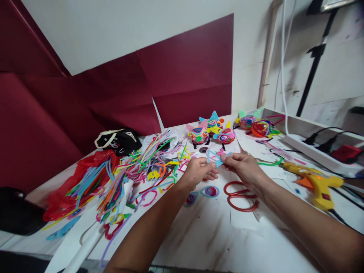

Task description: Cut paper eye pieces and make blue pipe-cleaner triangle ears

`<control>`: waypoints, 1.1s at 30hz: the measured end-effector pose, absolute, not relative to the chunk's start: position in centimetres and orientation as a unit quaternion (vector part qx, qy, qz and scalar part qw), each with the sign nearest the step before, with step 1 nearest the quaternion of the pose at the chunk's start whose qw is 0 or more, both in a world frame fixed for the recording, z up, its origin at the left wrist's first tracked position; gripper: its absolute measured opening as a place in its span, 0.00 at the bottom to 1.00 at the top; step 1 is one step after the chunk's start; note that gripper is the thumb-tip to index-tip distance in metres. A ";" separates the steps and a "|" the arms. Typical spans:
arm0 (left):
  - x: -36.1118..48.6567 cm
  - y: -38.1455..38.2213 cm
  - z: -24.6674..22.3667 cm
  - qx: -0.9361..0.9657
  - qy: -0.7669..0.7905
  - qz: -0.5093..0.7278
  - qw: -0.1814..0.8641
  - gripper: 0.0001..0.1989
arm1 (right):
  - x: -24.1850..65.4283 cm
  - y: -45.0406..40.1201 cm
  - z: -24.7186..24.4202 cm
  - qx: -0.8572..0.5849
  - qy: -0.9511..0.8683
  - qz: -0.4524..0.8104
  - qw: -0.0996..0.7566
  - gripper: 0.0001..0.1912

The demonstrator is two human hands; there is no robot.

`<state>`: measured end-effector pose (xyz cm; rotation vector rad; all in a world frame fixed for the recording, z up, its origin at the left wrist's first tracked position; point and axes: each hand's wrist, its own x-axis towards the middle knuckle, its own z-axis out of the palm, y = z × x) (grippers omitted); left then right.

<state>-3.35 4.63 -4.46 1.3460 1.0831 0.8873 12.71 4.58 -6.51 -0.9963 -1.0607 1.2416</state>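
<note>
Light blue pipe cleaners (218, 163), bent into a pointed shape, are held up above the table between my two hands. My left hand (201, 169) pinches their left end, fingers curled. My right hand (238, 163) grips the right end between thumb and fingertips. Below them on the table lie two eye-shaped pieces, one coiled blue, red and purple (210, 191), the other (191, 198) partly hidden by my left forearm. Red-handled scissors (241, 196) lie under my right wrist, their blades mostly hidden.
Bundles of coloured pipe cleaners (113, 182) and a red plastic bag (65, 189) cover the left side. Several decorated animal-like figures (199, 134) stand at the back. A yellow glue gun (318, 185) and a white power strip (321, 151) with cables lie right.
</note>
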 end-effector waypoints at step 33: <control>-2.3 4.4 -5.8 0.521 0.436 0.456 0.575 0.13 | 12.5 4.2 -6.6 -0.437 -0.431 0.558 0.558 0.12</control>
